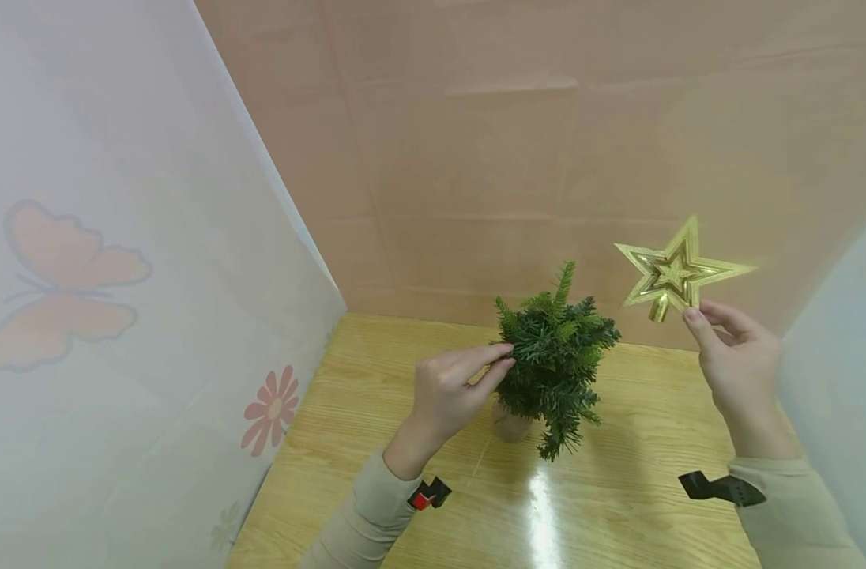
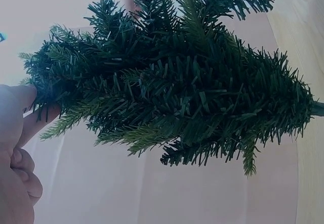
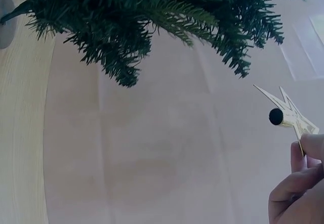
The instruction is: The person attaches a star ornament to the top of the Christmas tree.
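Observation:
A small green artificial tree (image 1: pixel 555 359) stands in a tan pot (image 1: pixel 510 425) on the wooden table (image 1: pixel 618 490). My left hand (image 1: pixel 450 387) pinches a branch on the tree's left side between thumb and fingers; the left wrist view shows the fingertips (image 2: pixel 30 107) at the needles of the tree (image 2: pixel 177 82). My right hand (image 1: pixel 732 352) holds a gold glittery star topper (image 1: pixel 678 273) by its lower point, up in the air to the right of the treetop. In the right wrist view the star (image 3: pixel 288 115) shows its hollow socket, with the tree (image 3: pixel 152 16) above left.
A white panel with a butterfly and flower prints (image 1: pixel 120 316) walls off the left side. A tan paper backdrop (image 1: pixel 511 142) stands behind the table. Another pale panel (image 1: pixel 838 356) closes the right.

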